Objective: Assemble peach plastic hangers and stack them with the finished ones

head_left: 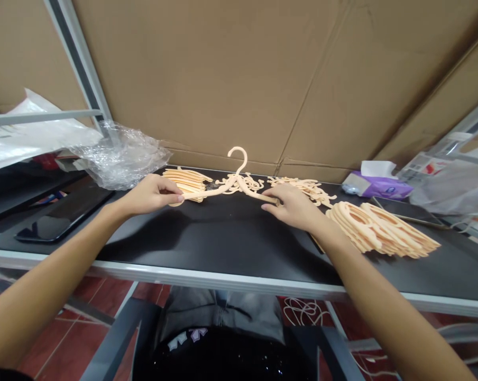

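A peach plastic hanger with an upright hook is held over the black table. My left hand pinches its left arm end, fingers closed. My right hand grips its right arm end, fingers curled round it. Behind the left hand lies a small stack of hanger arms. Loose hook pieces lie behind the right hand. A long fanned stack of peach hanger parts lies to the right of my right wrist.
A dark phone lies at the table's left. Crumpled clear plastic sits at the back left, a purple tissue pack at the back right. Cardboard walls off the back. A metal edge runs along the table's front.
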Demonstrator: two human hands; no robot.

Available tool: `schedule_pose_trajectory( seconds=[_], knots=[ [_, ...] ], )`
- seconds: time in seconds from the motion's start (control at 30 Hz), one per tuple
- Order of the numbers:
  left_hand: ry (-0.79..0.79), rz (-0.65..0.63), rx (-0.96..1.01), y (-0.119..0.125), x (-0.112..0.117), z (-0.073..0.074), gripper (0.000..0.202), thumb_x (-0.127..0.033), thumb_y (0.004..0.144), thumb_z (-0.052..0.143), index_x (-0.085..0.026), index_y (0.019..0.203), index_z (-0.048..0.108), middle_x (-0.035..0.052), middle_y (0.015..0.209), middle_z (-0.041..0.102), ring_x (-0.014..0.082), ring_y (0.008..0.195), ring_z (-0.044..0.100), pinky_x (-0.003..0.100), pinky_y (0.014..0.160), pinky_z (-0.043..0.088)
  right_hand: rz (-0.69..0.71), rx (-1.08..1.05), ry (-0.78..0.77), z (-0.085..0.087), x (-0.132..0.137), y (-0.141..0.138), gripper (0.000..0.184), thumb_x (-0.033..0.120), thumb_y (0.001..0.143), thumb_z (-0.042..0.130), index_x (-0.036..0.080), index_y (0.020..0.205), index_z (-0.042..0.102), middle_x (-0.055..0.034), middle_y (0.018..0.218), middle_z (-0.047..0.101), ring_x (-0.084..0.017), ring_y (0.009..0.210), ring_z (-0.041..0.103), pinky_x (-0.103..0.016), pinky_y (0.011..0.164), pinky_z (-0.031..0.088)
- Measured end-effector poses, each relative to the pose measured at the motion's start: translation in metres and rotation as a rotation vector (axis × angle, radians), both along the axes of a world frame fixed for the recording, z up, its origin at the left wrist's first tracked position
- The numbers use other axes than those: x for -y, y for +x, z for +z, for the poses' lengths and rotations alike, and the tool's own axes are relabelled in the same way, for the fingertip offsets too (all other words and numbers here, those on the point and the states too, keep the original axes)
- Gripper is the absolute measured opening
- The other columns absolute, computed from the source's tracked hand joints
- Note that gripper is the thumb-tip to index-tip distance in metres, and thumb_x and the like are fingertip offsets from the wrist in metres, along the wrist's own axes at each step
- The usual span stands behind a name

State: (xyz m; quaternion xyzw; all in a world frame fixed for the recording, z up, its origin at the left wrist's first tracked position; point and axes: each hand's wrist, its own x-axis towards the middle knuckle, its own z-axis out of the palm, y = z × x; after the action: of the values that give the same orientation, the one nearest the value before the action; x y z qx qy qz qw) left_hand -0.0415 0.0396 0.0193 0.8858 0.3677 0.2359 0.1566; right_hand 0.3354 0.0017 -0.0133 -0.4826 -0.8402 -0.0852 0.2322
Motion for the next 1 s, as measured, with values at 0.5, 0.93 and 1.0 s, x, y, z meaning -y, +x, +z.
schedule_pose_trajectory(
  seconds=[0.5, 0.93, 1.0],
  knots=[
    [0.071, 0.094, -0.097, 0.002, -0.004, -0.012, 0.042, -0.055, 0.078, 0.064, -0.018, 0.093, 0.079, 0.0025, 0.08, 0.075, 0.0151, 0.068, 0.062, 0.023, 0.064, 0.044, -0.004, -0.045, -0.079, 0.003, 0.006, -0.007, 0.026, 0.026, 0.094, 0.05, 0.019, 0.095, 0.075, -0.0072, 0.086, 0.074, -0.021, 0.081, 0.065, -0.032, 0.076, 0.045],
    [0.422, 0.039, -0.24, 0.018, 0.034, -0.016, 0.032, -0.038, 0.093, 0.053, -0.021, 0.105, 0.077, 0.0082, 0.106, 0.074, 0.0241, 0.102, 0.065, 0.035, 0.09, 0.048, -0.038, -0.084, -0.064, 0.004, 0.035, -0.025, 0.028, 0.035, 0.094, 0.057, 0.018, 0.105, 0.076, -0.0112, 0.109, 0.074, -0.027, 0.106, 0.065, -0.045, 0.097, 0.05],
    [0.396, 0.017, -0.215, 0.026, 0.063, -0.022, 0.037, -0.042, 0.097, 0.049, -0.021, 0.11, 0.076, 0.0095, 0.111, 0.073, 0.0243, 0.103, 0.065, 0.037, 0.092, 0.05, -0.004, -0.145, -0.019, 0.0, 0.057, -0.031, 0.029, 0.036, 0.095, 0.055, 0.019, 0.107, 0.076, -0.0117, 0.116, 0.072, -0.027, 0.112, 0.064, -0.049, 0.102, 0.048]
  ],
)
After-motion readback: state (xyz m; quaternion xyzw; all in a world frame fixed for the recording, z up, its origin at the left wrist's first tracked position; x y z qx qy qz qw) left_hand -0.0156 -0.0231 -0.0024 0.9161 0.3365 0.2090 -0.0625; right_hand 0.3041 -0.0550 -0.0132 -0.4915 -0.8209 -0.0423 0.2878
